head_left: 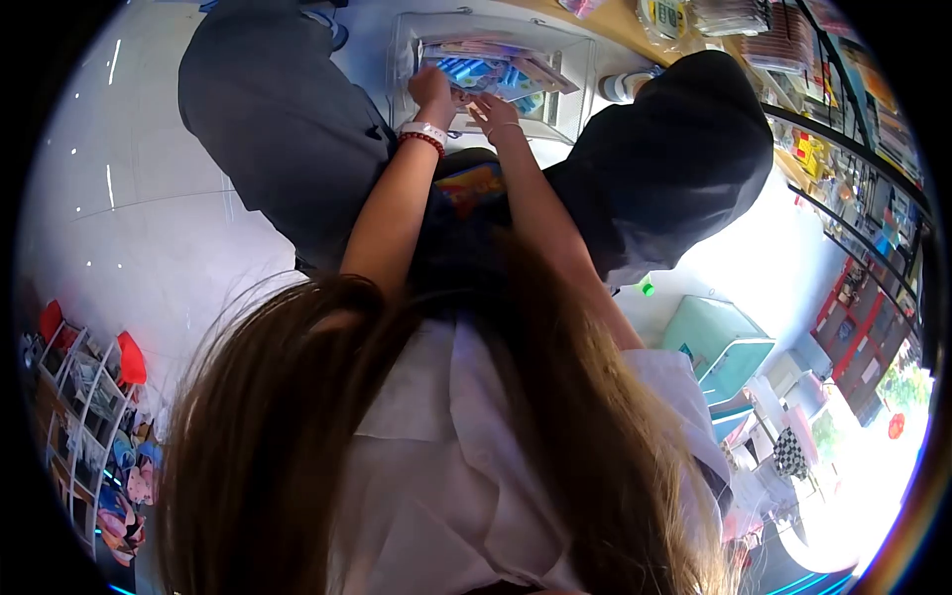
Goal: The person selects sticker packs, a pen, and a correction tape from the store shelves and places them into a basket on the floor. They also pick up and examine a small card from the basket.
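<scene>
A clear plastic bin [577, 87] sits on the floor between my knees. Inside it are blue shiny packets [474, 71] and several flat cards or packs [543, 72]. My left hand [432, 91], with a white watch and a red bead bracelet at the wrist, is over the bin's near left part. Its fingers are curled, and what they hold, if anything, is hidden. Close beside it, my right hand [490, 113] is at the bin's near edge, a thin bracelet on its wrist. Its fingers stretch toward the left hand, apart, with no held thing visible.
Wooden shelving [635, 22] with packaged goods stands at the upper right, beside dark metal racks [843, 134]. A mint-green box [716, 342] is at right behind me. A white rack [84, 416] with colourful goods stands at lower left. Pale tiled floor [139, 198] lies at left.
</scene>
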`<control>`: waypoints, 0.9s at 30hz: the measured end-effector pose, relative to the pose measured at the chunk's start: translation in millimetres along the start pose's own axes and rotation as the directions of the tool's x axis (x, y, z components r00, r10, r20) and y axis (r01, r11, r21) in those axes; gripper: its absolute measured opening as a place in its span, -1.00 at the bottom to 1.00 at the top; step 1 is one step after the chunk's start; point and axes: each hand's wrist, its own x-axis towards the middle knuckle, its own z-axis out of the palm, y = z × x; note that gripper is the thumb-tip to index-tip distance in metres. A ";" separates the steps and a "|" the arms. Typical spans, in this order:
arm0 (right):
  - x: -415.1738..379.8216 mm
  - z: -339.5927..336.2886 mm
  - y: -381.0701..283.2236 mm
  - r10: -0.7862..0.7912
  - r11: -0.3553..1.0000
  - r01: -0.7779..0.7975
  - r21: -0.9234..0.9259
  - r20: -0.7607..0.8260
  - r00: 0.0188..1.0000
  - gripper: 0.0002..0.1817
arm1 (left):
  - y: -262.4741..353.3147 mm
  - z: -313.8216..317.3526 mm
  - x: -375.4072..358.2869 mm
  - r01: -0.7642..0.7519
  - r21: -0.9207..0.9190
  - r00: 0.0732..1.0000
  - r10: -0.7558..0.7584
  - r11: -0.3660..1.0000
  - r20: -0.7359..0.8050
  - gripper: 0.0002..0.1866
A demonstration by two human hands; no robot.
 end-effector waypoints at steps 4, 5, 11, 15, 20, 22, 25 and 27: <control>-21.9 31.7 4.7 0.004 0.999 0.006 0.036 -0.276 0.961 -0.83 | -75.1 -34.9 68.3 0.033 0.463 0.994 -0.077 0.886 0.076 -0.68; -29.1 39.2 6.2 0.016 1.000 -0.012 0.014 -0.355 0.935 -0.83 | -73.9 -35.2 51.5 0.030 0.384 0.990 -0.079 0.923 0.114 -0.66; -52.6 48.9 4.7 0.125 0.992 -0.102 0.075 -0.453 0.883 -0.79 | -93.2 -52.1 66.8 0.244 0.322 0.941 -0.304 0.915 0.150 -0.62; -75.9 59.9 5.9 -0.041 0.996 0.080 0.047 -0.552 0.833 -0.71 | -70.3 -34.6 17.0 0.213 0.193 0.958 -0.244 0.958 0.152 -0.73; -91.4 81.3 -16.2 -0.097 0.982 0.183 0.033 -0.752 0.652 -0.60 | -37.3 -11.9 -40.4 0.367 0.082 0.930 -0.366 0.927 -0.026 -0.82; -98.0 84.9 -23.0 -0.091 0.982 0.179 0.057 -0.691 0.718 -0.64 | -28.2 -4.7 -44.1 0.411 0.086 0.912 -0.411 0.908 -0.022 -0.87; -80.4 68.0 -16.4 -0.155 0.946 0.246 0.212 -0.371 0.916 -0.85 | -8.4 -1.8 -67.4 0.329 -0.077 0.938 -0.317 0.941 0.140 -0.92; -112.1 99.5 -37.0 -0.280 0.919 0.342 0.197 -0.283 0.917 -0.87 | 2.4 -4.3 -75.7 0.250 -0.114 0.928 -0.204 0.961 0.310 -0.92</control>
